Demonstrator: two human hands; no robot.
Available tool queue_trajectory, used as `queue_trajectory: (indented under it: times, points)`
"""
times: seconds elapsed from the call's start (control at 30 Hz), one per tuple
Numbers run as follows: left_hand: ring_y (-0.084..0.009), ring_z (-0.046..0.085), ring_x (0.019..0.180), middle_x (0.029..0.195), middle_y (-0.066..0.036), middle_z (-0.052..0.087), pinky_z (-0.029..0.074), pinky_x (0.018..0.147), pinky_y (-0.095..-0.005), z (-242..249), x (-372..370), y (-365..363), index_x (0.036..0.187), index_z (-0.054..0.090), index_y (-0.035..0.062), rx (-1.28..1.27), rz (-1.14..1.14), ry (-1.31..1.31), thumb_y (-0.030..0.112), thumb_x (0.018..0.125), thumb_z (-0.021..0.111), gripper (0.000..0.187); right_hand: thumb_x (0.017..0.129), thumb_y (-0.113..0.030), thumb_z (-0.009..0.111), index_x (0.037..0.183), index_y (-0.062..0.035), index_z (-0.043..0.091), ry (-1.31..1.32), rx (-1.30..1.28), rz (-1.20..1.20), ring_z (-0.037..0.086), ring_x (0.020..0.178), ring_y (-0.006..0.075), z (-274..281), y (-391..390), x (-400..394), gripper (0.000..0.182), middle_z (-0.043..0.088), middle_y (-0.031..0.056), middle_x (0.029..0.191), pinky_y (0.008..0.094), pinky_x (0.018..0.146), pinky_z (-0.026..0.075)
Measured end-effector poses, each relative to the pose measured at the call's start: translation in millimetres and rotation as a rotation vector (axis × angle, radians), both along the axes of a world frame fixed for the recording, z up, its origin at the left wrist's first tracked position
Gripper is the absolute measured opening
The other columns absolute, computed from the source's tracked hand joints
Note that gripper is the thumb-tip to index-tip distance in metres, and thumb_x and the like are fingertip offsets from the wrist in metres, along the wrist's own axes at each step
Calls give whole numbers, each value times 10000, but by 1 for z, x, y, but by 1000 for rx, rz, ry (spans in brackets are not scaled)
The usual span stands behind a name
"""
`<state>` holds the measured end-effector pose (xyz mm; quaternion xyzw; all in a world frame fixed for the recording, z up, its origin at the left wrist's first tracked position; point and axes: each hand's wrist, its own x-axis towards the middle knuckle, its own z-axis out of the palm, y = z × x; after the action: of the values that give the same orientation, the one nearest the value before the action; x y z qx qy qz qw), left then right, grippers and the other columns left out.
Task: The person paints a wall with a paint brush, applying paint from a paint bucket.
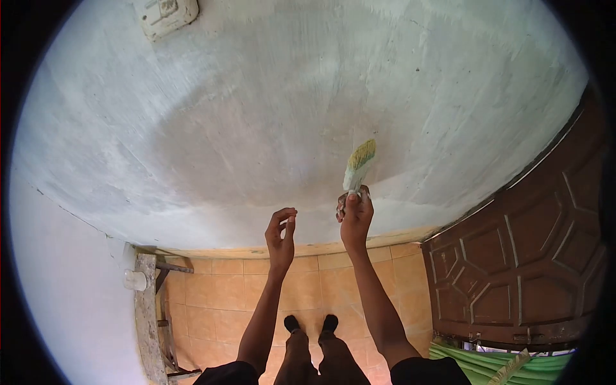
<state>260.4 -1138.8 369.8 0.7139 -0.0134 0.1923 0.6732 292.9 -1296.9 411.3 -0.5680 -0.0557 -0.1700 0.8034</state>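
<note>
A paintbrush (pixel 359 165) with yellowish bristles and a pale, paint-smeared base points up toward the wall (pixel 269 96). My right hand (pixel 357 215) is closed around its handle, thumb on the near side, with whitish smears on the fingers. The bristles overlap the wall, which is streaked in pale grey-white. To the left, my left hand (pixel 280 239) is raised in front of the lower wall. Its fingers curl over until their tips come up to the thumb, and nothing shows between them.
A worn wooden bench (pixel 146 314) stands along the left wall, a clear jar (pixel 135 280) on it. On the right is a brown panelled door (pixel 513 256), with green cloth (pixel 532 369) below. Orange tiles (pixel 221 292) cover the floor. A white switch box (pixel 168 16) is mounted high up.
</note>
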Motion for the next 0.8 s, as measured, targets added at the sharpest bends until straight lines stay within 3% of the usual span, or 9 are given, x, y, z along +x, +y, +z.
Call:
queue_trajectory:
  times: [0.17, 0.33, 0.57, 0.8]
  points:
    - [-145, 576, 1008, 1057, -53, 622, 461, 841, -303, 42, 2, 3, 1059, 602, 32, -27, -11, -114, 155, 966, 524, 173, 990, -274, 491, 985, -71, 422, -22, 12, 83, 414, 482, 45, 24, 2, 4, 214, 460, -5, 617, 192, 421, 339]
    - [-152, 567, 1031, 1067, -59, 619, 459, 852, -311, 97, 0, 5, 1061, 599, 32, 16, -13, -219, 149, 967, 520, 170, 993, -295, 481, 1045, -80, 396, -134, -114, 85, 434, 464, 50, 99, 3, 14, 237, 465, 4, 592, 196, 406, 336]
    - [-166, 581, 1023, 1066, -66, 630, 459, 853, -314, 182, -11, 4, 1079, 599, 32, 42, 30, -354, 170, 965, 530, 192, 985, -480, 416, 790, -101, 478, -161, -223, 66, 356, 484, 27, 199, 4, 40, 431, 403, -48, 599, 193, 422, 304]
    - [-156, 588, 994, 1036, -58, 638, 465, 840, -315, 200, -12, -4, 1096, 604, 44, 50, 33, -411, 190, 960, 538, 210, 978, -480, 440, 736, -136, 457, -33, -194, 63, 334, 473, 30, 178, -5, 62, 421, 381, -63, 582, 193, 415, 266]
